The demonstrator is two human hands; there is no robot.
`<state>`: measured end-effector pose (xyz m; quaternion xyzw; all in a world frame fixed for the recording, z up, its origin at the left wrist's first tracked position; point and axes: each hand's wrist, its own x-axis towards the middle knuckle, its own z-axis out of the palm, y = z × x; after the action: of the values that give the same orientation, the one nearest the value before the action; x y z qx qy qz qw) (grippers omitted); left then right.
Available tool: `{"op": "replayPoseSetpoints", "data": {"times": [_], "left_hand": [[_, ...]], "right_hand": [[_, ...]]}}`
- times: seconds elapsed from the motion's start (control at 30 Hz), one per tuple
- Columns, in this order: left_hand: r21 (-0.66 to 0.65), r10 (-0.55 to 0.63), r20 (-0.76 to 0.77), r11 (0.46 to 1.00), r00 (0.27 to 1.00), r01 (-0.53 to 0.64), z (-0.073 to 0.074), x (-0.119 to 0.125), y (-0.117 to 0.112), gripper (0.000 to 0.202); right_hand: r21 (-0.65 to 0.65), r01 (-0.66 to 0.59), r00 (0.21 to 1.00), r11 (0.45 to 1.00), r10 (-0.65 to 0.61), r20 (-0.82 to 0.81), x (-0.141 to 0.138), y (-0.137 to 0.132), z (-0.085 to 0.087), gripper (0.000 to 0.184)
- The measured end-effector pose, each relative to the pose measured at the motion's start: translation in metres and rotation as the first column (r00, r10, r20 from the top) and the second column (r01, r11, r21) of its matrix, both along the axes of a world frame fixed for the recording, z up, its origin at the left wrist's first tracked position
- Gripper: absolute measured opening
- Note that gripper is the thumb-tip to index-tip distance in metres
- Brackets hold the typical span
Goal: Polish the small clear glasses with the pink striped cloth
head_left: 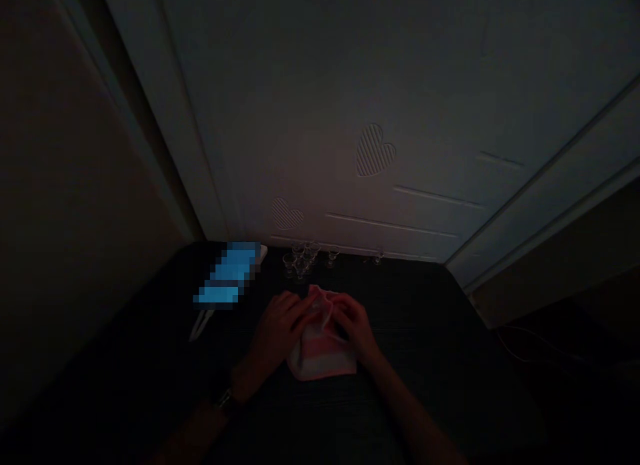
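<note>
A pink and white striped cloth (pixel 327 358) is bunched at its top between my two hands, its lower part spreading over the dark table. My left hand (pixel 283 322) closes on the cloth's left upper side, with a dark wristband on that arm. On the opposite side, my right hand (pixel 353 322) grips the folds with curled fingers. Whether something lies inside the cloth cannot be made out in the dim light. Just beyond my hands stands a cluster of small stemmed glasses (pixel 301 262).
One small glass (pixel 333 257) stands just right of the cluster, another (pixel 379 256) farther right. A lit, blurred-out screen (pixel 230 272) with a white cable (pixel 201 324) lies at left. Behind the dark tabletop (pixel 425 332) rises a pale panel (pixel 310 132) with heart reliefs.
</note>
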<state>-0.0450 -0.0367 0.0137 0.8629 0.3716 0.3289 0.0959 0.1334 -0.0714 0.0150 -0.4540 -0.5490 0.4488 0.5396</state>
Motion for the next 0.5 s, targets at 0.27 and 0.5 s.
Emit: {"op": "replayPoseSetpoints", "data": {"times": [0.27, 0.5], "left_hand": [[0.001, -0.036, -0.045, 0.999, 0.998, 0.036, 0.003, 0.002, -0.003, 0.034], [-0.035, -0.022, 0.034, 0.999, 0.999, 0.023, 0.008, 0.008, -0.009, 0.027]], "right_hand": [[0.039, 0.025, 0.980, 0.999, -0.032, 0.196, -0.005, 0.000, -0.007, 0.018], [0.017, 0.106, 0.978, 0.994, -0.108, 0.177, -0.002, 0.001, -0.007, 0.017]]}}
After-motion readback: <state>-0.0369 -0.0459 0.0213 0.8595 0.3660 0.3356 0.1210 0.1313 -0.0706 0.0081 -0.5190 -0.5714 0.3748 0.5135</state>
